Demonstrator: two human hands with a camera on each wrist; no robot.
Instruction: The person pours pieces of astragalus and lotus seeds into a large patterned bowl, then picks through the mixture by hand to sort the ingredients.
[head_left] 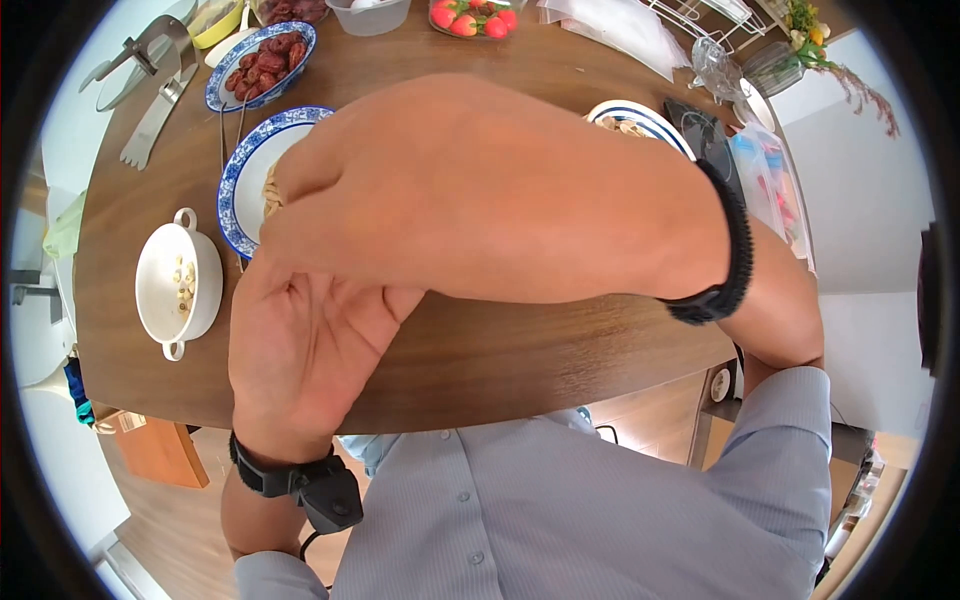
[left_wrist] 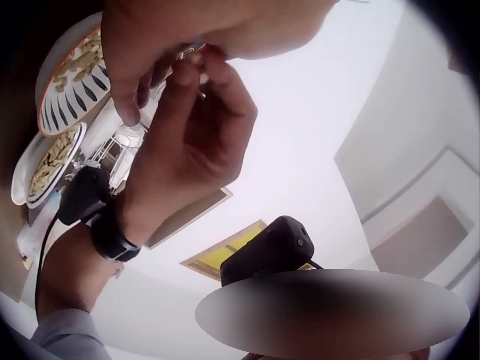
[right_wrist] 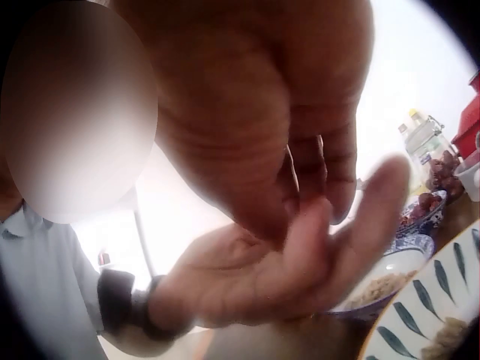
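Observation:
My right hand (head_left: 430, 180) reaches across in front of me and covers part of a blue-rimmed plate (head_left: 238, 195) in the head view. Just below it, my left hand (head_left: 310, 345) is raised with the palm turned up. In the left wrist view the thumb and forefinger of the right hand (left_wrist: 195, 135) pinch a small pale piece (left_wrist: 197, 58), close by the left hand (left_wrist: 154, 37). The two hands overlap in the right wrist view, and the left fingertips are partly hidden. A white two-handled bowl (head_left: 150, 300) with several small pale seeds stands to the left.
Dark red dried fruit fills a blue-patterned dish (head_left: 212, 92) at the back left, near a metal tool (head_left: 155, 125). A tub of strawberries (head_left: 480, 22) stands at the back. Further right are a blue-striped plate (head_left: 655, 120) and plastic bags (head_left: 760, 175).

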